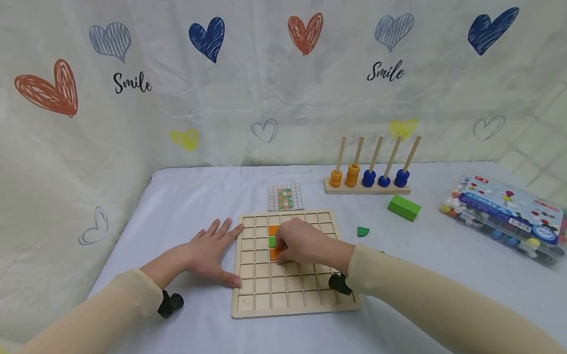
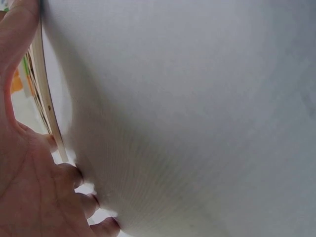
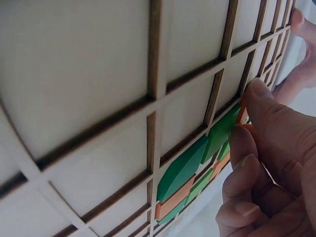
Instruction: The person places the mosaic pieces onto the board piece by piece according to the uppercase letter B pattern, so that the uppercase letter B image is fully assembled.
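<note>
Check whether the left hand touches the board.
Touching. The head view shows the left hand spread beside the board, its thumb and index fingertips on the board's left edge; the left wrist view also shows the thumb against that edge.

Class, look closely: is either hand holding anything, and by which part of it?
The right hand pinches an orange tile, apparently by its edges; most of it is hidden. The left hand holds nothing; it lies spread, touching the board.

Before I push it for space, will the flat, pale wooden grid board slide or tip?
The board would probably slide: it lies flat on the white cloth. Its straight edges suggest stiffness. Its orange and green tiles should mostly stay put between raised ridges.
</note>
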`<state>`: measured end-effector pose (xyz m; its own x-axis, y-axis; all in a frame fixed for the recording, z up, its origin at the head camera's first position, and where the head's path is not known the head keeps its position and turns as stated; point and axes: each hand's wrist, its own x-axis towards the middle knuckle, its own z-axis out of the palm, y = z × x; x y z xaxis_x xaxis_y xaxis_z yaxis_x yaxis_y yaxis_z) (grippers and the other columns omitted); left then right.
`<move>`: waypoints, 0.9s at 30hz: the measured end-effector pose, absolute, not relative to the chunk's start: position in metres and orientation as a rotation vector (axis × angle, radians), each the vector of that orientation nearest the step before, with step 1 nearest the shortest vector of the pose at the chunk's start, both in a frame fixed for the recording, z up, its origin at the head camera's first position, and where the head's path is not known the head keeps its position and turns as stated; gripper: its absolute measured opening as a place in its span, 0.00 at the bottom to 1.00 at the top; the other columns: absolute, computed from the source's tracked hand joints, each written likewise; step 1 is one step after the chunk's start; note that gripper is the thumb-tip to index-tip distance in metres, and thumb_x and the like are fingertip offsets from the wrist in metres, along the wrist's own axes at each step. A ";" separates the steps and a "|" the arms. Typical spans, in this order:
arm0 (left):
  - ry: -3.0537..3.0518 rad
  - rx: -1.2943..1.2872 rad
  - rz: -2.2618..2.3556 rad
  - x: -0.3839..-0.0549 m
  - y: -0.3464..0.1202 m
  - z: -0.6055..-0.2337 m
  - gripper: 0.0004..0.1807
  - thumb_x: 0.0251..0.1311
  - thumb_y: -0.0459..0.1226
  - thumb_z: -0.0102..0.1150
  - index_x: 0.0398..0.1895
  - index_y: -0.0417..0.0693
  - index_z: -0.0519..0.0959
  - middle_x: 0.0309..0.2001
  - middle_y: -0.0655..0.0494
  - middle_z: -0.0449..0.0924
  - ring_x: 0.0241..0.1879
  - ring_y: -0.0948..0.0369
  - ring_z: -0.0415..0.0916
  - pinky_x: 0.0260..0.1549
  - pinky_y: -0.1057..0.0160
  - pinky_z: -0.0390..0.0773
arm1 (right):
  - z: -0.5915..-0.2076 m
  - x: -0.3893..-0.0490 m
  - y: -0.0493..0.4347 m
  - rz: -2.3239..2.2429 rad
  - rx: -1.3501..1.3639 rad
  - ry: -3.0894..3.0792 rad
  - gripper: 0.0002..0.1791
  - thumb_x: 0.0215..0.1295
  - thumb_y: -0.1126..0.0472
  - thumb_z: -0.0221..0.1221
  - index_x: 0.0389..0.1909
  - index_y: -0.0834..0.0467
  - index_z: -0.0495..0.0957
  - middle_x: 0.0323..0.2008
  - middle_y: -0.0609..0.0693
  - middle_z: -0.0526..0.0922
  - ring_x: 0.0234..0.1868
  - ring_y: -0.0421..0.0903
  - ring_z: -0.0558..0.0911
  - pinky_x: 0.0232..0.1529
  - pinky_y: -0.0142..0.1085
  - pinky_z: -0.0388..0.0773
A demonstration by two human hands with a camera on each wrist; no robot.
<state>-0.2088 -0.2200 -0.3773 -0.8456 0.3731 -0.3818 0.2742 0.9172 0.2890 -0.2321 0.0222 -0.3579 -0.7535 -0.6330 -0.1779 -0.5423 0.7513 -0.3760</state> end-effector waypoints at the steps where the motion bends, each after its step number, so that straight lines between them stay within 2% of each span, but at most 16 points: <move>1: 2.638 0.469 0.311 -0.209 -0.220 -0.377 0.71 0.46 0.70 0.70 0.84 0.51 0.41 0.83 0.38 0.33 0.82 0.36 0.28 0.75 0.30 0.41 | -0.358 -0.232 0.022 -0.432 -0.917 2.657 0.08 0.59 0.58 0.74 0.33 0.58 0.89 0.27 0.46 0.86 0.28 0.40 0.78 0.35 0.34 0.80; 8: 2.645 0.468 0.293 -0.209 -0.218 -0.377 0.71 0.47 0.70 0.70 0.84 0.51 0.41 0.83 0.38 0.34 0.82 0.36 0.29 0.75 0.29 0.42 | -0.358 -0.232 0.022 -0.427 -0.917 2.665 0.05 0.60 0.59 0.73 0.29 0.56 0.89 0.24 0.43 0.85 0.25 0.38 0.76 0.31 0.29 0.76; 27: 2.648 0.478 0.290 -0.209 -0.218 -0.377 0.71 0.46 0.69 0.71 0.84 0.50 0.42 0.83 0.37 0.35 0.81 0.35 0.31 0.74 0.29 0.44 | -0.354 -0.229 0.035 -0.482 -0.868 2.721 0.08 0.61 0.56 0.73 0.28 0.55 0.87 0.25 0.43 0.84 0.27 0.40 0.77 0.33 0.32 0.77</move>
<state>-0.2087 -0.2179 -0.3774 -0.8473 0.3747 -0.3764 0.2844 0.9186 0.2743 -0.2291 0.0354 -0.3543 -0.7933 -0.5949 -0.1295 -0.5142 0.7686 -0.3806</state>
